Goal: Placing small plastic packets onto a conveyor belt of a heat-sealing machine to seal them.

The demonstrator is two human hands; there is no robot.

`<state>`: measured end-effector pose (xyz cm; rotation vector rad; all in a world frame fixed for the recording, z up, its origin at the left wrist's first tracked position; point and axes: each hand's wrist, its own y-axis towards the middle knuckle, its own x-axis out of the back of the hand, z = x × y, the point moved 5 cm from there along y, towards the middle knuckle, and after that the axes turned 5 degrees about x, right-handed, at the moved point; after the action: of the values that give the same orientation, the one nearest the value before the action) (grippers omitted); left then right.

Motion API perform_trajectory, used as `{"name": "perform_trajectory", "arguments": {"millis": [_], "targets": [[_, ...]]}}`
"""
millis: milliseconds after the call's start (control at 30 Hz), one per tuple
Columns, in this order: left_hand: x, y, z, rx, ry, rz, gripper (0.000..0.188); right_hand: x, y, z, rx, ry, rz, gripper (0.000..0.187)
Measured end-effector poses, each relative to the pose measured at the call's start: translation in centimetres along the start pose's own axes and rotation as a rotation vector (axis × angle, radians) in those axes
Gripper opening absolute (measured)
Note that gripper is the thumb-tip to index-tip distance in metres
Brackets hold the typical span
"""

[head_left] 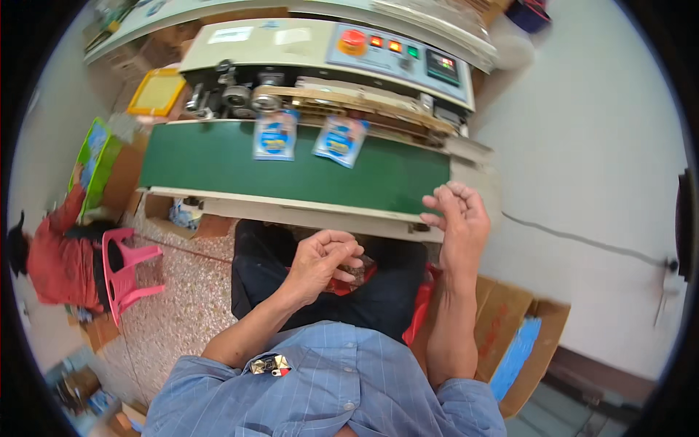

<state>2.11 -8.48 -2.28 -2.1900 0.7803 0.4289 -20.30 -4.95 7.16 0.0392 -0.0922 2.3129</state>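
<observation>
My left hand point(323, 264) hangs above my lap, short of the machine's front edge, its fingers loosely bent and apart with nothing visible in them. Over the right front corner of the green conveyor belt point(196, 156) is my right hand point(462, 218), also empty, fingers half curled and spread. Two small blue-and-white packets lie on the belt: the left packet point(275, 138) stands nearly straight to the machine, and the right packet point(340, 141) is slanted. Their far ends reach the sealing side of the band sealer point(306, 54), away from both hands.
A control panel point(399, 62) with a red knob and lit switches tops the machine. At right stands an open cardboard box point(502, 320) with blue material. On the left, a person in red point(65, 251) sits on a pink chair point(127, 266) beside a green crate point(102, 160). A yellow tray point(156, 91) lies behind.
</observation>
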Motion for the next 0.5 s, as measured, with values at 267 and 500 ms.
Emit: {"name": "perform_trajectory", "arguments": {"millis": [267, 500], "targets": [[-3.3, -0.4, 1.4, -0.028, 0.133, 0.000, 0.026, 17.7, -11.2, 10.9, 0.195, -0.490, -0.364, 0.015], [-3.4, 0.4, 6.0, 0.090, 0.263, 0.034, 0.022, 35.8, -19.6, 5.0, -0.228, -0.836, -0.355, 0.021]]}}
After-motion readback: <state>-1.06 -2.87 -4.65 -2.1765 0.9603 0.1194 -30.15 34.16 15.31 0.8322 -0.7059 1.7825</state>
